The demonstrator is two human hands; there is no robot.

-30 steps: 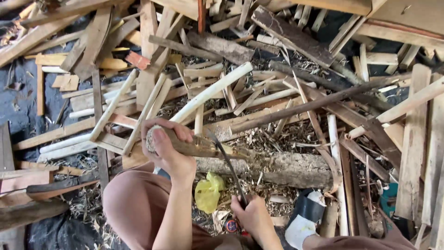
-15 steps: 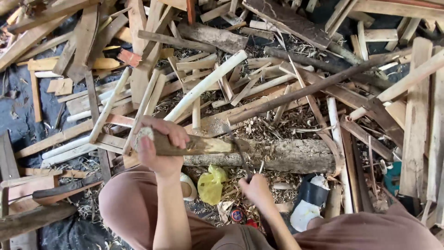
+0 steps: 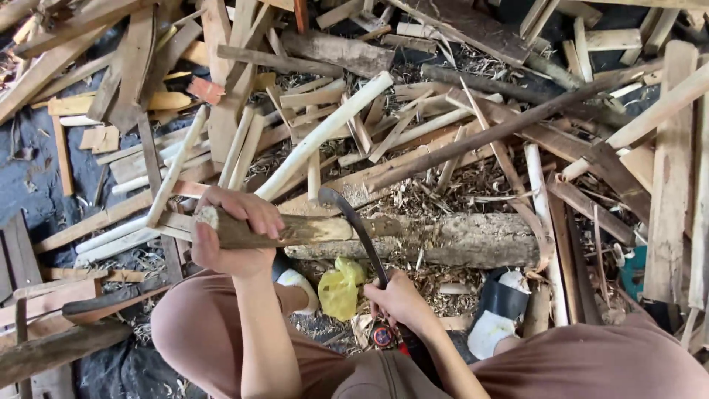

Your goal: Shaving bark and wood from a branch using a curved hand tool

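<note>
Two hands are used: the stick (image 3: 295, 230) is clamped by the left hand (image 3: 233, 236), the curved knife (image 3: 354, 222) by the right hand (image 3: 399, 301); the blade should be kept away from fingers.

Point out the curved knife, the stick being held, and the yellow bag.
curved knife (image 3: 356, 222), head view, middle of the dark blade.
stick (image 3: 314, 230), head view, bare shaft right of the left hand (image 3: 233, 233).
yellow bag (image 3: 341, 287), head view, its crumpled centre.
</note>
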